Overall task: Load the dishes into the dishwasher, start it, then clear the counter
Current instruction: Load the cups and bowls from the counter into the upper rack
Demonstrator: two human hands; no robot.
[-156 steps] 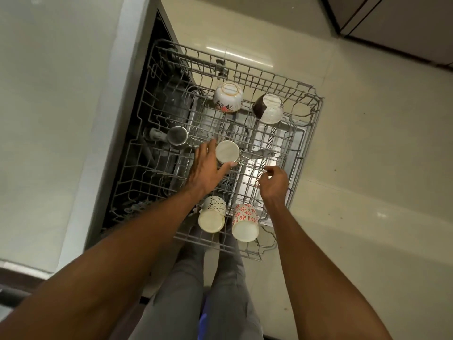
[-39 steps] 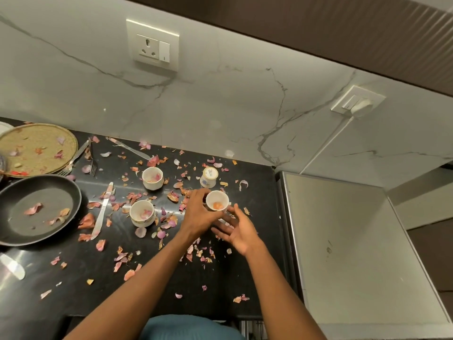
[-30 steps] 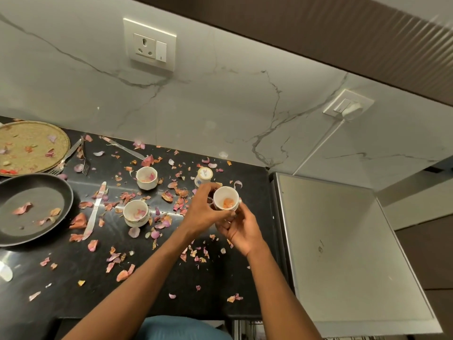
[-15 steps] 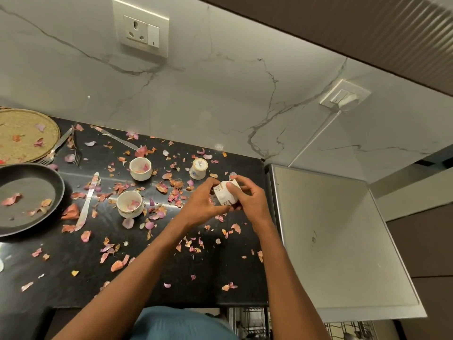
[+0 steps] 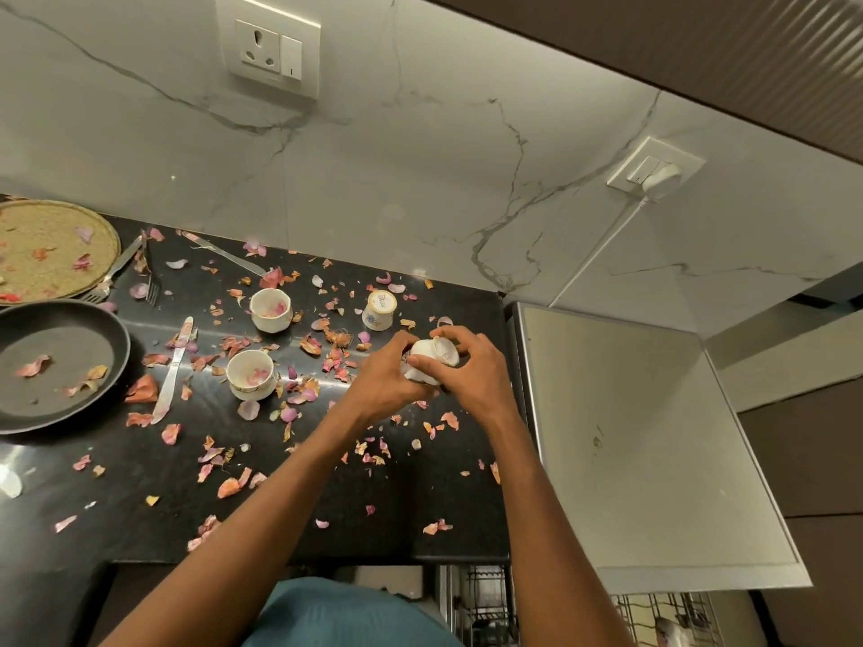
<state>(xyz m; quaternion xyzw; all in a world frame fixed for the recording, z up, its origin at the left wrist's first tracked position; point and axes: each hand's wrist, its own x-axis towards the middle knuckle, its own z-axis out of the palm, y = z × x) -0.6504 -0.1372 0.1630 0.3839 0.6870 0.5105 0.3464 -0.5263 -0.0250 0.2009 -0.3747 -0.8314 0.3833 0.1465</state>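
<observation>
A white marbled wall (image 5: 420, 170) fills the upper half of the frame, with a socket plate (image 5: 271, 51) at upper left and a plugged-in switch plate (image 5: 656, 172) at upper right, its white cord running down and left. Below it the black surface (image 5: 327, 506) spreads across the lower left and centre, littered all over with pink and orange petals (image 5: 229, 488). To the right of it, the pale grey dishwasher top (image 5: 654, 436) takes up the right centre, and a strip of wire rack (image 5: 485, 609) shows at the bottom edge.

At the left edge a dark frying pan (image 5: 60, 366) lies with a few petals in it; above it, in the far left, a round woven mat (image 5: 51, 249). A butter knife (image 5: 173, 371) lies just right of the pan, forks (image 5: 119, 268) beside the mat.

Both forearms reach up from the bottom centre. The left hand (image 5: 383, 380) and the right hand (image 5: 471, 371) meet just above the surface near its right edge, fingers curled round a small white cup (image 5: 432, 359), which is tipped on its side between them.

Left of the hands, two more white cups stand upright: one (image 5: 271, 310) nearer the wall, one (image 5: 251, 375) nearer the frame's centre, both with petals inside. An upturned patterned cup (image 5: 379, 310) stands just above the hands.
</observation>
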